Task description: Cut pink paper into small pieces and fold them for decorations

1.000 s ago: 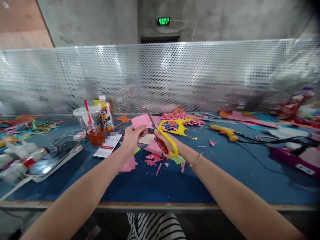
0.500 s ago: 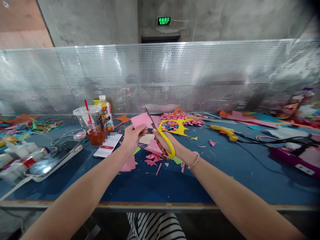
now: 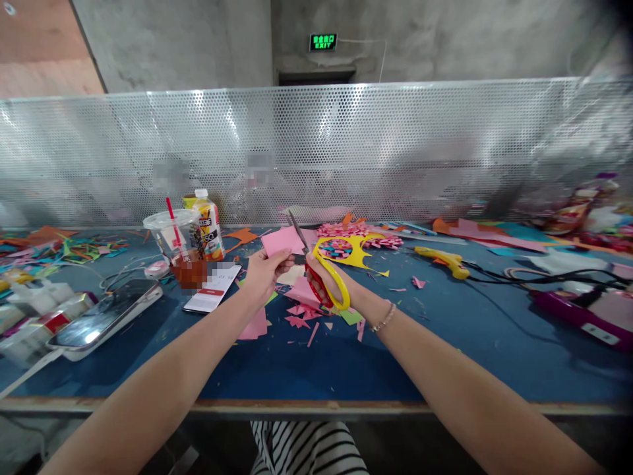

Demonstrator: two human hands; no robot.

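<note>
Near the middle of the frame, the left hand [image 3: 263, 274] pinches a pink paper sheet [image 3: 277, 241] by its lower edge, fingers closed on it, and holds it above the blue tabletop [image 3: 445, 343]. Just to its right, the right hand [image 3: 330, 285] grips a pair of scissors [image 3: 321, 272] with yellow and red handles, fingers through the loops. The blades point up and to the left and meet the right edge of the pink sheet; whether they are parted cannot be told.

Below the hands, pink paper scraps [image 3: 301, 315] lie scattered on the tabletop. Behind the scissors lies a yellow cut-out shape [image 3: 356, 254] with a heap of small pink pieces beside it. To the right of centre rests a yellow glue gun [image 3: 442, 258] with a dark cable. At the left stand a clear plastic cup [image 3: 177, 244] with a red straw and a small bottle [image 3: 208, 224]; a phone [image 3: 106, 316] lies lower left, and a white card [image 3: 213, 288] lies near the cup. A perforated metal screen [image 3: 395, 145] runs across the back of the tabletop.
</note>
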